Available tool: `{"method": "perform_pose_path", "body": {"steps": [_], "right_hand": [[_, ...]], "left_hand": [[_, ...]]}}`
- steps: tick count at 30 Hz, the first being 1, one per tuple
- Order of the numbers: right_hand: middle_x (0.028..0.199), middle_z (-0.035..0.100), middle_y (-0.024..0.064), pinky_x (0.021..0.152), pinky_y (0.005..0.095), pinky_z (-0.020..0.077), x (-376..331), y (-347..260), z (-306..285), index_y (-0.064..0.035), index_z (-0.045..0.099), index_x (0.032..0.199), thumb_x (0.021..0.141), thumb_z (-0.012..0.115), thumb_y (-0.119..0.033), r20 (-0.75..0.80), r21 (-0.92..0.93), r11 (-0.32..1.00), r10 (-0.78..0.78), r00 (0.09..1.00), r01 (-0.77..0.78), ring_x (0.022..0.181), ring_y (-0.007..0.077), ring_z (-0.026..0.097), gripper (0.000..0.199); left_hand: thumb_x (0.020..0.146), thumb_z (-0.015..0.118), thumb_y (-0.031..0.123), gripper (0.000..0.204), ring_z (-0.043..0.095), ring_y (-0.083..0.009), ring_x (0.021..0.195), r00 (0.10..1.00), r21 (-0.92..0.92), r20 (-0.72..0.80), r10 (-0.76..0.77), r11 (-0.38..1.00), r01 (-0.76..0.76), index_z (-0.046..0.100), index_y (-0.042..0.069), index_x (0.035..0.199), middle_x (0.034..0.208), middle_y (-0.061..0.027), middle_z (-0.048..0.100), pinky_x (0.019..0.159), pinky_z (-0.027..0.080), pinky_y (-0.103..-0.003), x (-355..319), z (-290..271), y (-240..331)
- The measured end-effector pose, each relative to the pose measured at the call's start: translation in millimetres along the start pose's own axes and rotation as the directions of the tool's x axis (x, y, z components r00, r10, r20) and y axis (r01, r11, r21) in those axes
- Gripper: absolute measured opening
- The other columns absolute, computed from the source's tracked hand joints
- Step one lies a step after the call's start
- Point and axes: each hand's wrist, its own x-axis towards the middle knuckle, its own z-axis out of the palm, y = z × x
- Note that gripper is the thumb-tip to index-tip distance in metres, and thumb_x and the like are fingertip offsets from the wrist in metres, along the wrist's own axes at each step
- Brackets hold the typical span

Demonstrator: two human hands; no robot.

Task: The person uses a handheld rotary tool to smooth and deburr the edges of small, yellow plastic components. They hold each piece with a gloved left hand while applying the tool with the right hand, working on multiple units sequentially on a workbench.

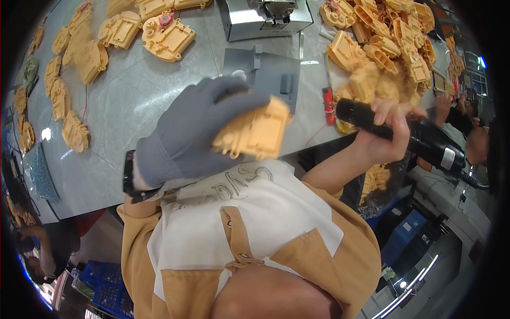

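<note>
My left hand [199, 125], in a grey glove, is closed around a yellow-orange plastic housing [260, 130]. Its open side with ribs and small screw lugs shows, and it hangs over the near edge of the bench, slightly blurred. The bare right hand [390, 127] grips a black corded electric screwdriver [430, 141], whose blunt front end points left toward the housing without touching it. Beyond the left hand lies a grey fixture plate [289, 69] with upright blocks on it. A red cylindrical part [329, 105] with a wire lies just left of the screwdriver's front end.
A metal box-shaped device [265, 24] stands at the back of the grey bench [127, 98]. Similar housings [167, 37] lie spread at the left, and a heap of them [393, 37] is at the right. A blue bin [406, 226] is low at the right. Other people are at both sides.
</note>
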Motion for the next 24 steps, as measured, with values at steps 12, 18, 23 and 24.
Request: {"method": "perform_pose_path", "body": {"steps": [12, 18, 23, 24], "right_hand": [[0.057, 0.042, 0.0032, 0.056, 0.0321, 0.0364, 1, 4, 0, -0.0069, 0.041, 0.105, 0.071, 0.049, -0.003, 0.052, 0.035, 0.999, 0.028, 0.998, -0.030, 0.048, 0.0152, 0.042, 0.035], [0.057, 0.043, 0.0033, 0.054, 0.0309, 0.0366, 2, 10, 10, -0.0059, 0.041, 0.103, 0.070, 0.050, -0.002, -0.004, -0.013, 1.000, 0.029, 1.000, -0.029, 0.046, 0.0151, 0.041, 0.034], [0.058, 0.043, 0.0031, 0.054, 0.0302, 0.0364, 2, 8, 8, -0.0071, 0.043, 0.104, 0.071, 0.050, -0.003, -0.034, -0.031, 0.999, 0.019, 0.999, -0.020, 0.046, 0.0146, 0.041, 0.034], [0.058, 0.043, 0.0031, 0.054, 0.0302, 0.0365, 2, 8, 7, -0.0072, 0.043, 0.104, 0.071, 0.050, -0.003, -0.020, -0.018, 1.000, 0.023, 1.000, -0.023, 0.047, 0.0145, 0.041, 0.034]], "left_hand": [[0.055, 0.076, 0.019, 0.060, 0.047, -0.0259, 0.094, 0.914, 0.117, -0.405, 0.027, 0.993, 0.022, 0.054, 0.016, 0.111, 0.104, -0.0073, 0.048, 0.079, 0.043, -0.034, 33, 33, -12], [0.060, 0.072, 0.036, 0.070, 0.044, -0.0255, 0.099, 0.906, 0.338, -0.417, -0.074, 0.913, 0.230, 0.044, 0.016, 0.120, 0.118, -0.0092, 0.040, 0.077, 0.041, -0.038, 61, 65, -18], [0.059, 0.074, 0.039, 0.075, 0.048, -0.0293, 0.099, 0.910, 0.390, -0.401, -0.105, 0.879, 0.273, 0.042, 0.018, 0.123, 0.117, -0.0134, 0.042, 0.077, 0.043, -0.040, 76, 64, -13], [0.059, 0.074, 0.040, 0.075, 0.048, -0.0293, 0.098, 0.910, 0.380, -0.393, -0.130, 0.879, 0.289, 0.042, 0.019, 0.123, 0.116, -0.0133, 0.043, 0.076, 0.043, -0.040, 78, 65, -13]]}}
